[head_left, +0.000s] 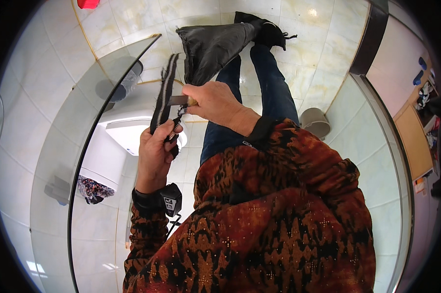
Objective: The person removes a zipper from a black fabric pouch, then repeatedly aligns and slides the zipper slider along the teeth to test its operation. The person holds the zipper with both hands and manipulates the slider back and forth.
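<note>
My left hand point(154, 151) is closed around the lower end of a black zipper point(164, 93) with metal teeth. The strip stands up from my fingers, its edges frayed, and a second ragged piece dangles beside it. My right hand point(218, 105) grips a small knife point(178, 100) by its yellowish handle. The short flat blade points left and touches or nearly touches the zipper tape. Just beyond my hands a dark grey piece of fabric point(213, 46) with a leathery look spreads by my legs; whether it is joined to the zipper I cannot tell.
A glass panel point(52, 161) with a dark edge rises on my left, with a white toilet point(127, 136) beside it. A grey bin point(315, 122) stands right of my legs. Another glass panel point(372, 132) is farther right. Something red point(87, 4) lies at the far left.
</note>
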The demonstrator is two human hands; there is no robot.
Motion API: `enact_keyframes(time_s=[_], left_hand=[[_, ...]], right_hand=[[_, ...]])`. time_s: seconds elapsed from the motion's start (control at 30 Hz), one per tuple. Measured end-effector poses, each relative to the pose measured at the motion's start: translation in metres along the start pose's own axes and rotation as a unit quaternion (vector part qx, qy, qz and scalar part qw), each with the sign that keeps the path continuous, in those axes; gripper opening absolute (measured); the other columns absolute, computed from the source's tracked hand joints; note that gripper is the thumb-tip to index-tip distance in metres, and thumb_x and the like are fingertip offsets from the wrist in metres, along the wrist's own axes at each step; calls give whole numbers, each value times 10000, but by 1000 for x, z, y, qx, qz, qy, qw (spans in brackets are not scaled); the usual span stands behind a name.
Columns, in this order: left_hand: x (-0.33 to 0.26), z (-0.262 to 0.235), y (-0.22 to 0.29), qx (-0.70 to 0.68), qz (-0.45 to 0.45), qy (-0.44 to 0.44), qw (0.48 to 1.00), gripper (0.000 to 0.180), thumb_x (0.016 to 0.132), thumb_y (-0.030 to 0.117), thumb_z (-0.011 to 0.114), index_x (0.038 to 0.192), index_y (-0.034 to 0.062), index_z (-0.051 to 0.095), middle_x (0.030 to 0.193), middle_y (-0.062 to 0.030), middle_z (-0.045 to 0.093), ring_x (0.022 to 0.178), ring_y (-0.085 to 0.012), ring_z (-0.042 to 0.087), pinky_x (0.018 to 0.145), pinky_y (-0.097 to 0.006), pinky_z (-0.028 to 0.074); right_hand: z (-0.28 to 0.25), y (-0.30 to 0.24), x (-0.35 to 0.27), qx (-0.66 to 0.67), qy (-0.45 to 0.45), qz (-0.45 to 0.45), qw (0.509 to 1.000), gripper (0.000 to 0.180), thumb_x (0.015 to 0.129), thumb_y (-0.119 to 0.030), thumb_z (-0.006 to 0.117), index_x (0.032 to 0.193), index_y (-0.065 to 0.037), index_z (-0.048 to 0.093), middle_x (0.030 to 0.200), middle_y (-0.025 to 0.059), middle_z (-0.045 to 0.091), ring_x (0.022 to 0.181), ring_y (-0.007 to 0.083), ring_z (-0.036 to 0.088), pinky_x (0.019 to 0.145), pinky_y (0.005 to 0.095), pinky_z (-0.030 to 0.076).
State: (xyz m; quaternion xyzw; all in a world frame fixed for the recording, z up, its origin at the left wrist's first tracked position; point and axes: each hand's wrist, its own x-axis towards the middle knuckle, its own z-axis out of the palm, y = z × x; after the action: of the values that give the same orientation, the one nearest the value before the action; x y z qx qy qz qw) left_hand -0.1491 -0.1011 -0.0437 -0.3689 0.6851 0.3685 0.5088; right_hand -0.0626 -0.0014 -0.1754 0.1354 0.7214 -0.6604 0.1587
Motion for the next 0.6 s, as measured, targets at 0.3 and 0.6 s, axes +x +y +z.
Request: enact_keyframes(time_s=[0.3,0.6], left_hand=[[-48,-17,-1,67,58,54,995,195,796,222,550,738,36,548,506,48,402,380,-25,318,334,-178,234],[-16,-41,-11,58,192,43,979,221,850,236,563,808,23,608,481,72,361,387,-5,290,340,-166,207]], right_hand=[[-57,66,16,-112,94,290,946,402,754,-418,588,726,-18,565,661,142,585,673,287,586,586,372,440],[-156,112,-53,-8,284,273,919,339,811,-343,580,795,-8,534,531,65,474,500,168,492,495,300,389]])
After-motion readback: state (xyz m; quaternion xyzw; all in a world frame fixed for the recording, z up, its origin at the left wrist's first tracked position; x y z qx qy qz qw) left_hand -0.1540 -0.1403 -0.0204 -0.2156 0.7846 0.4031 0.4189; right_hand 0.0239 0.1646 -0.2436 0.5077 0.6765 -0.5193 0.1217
